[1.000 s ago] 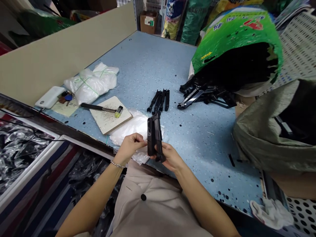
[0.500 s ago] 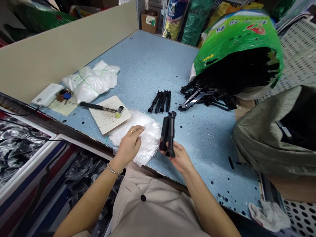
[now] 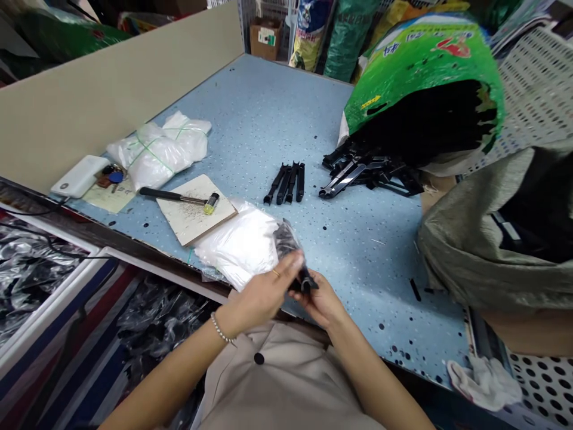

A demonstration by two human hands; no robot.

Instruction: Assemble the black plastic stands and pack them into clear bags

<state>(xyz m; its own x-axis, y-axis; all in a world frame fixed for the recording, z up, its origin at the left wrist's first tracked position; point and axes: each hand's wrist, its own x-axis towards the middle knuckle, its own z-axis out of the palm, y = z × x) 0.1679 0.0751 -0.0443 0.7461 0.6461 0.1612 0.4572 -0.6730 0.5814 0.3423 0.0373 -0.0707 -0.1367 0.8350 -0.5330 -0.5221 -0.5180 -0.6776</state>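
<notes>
Speckled blue workbench [image 3: 358,257], beige partition [image 3: 111,113], perforated plastic crate [image 3: 541,77]

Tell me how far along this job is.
Looks done: a lined-up row of black plastic parts on the blue table. In hand: one black part, partly inside a clear plastic bag, held by the left hand and right hand. Left: the heap of black parts beside the green sack.

A small workshop, probably for piecework assembly or packing. Ahead of the fingers [image 3: 290,261] lies a speckled blue workbench [image 3: 353,251] edged by a beige board partition [image 3: 111,101]. Left of the fingers, a yellow-tipped mallet [image 3: 179,196] rests on a square board [image 3: 192,224]. Ahead and right, loose black plastic parts [image 3: 367,176] are heaped. Farther beyond the fingers stand woven sacks [image 3: 349,36]; to their right, a perforated plastic crate [image 3: 541,77].
</notes>
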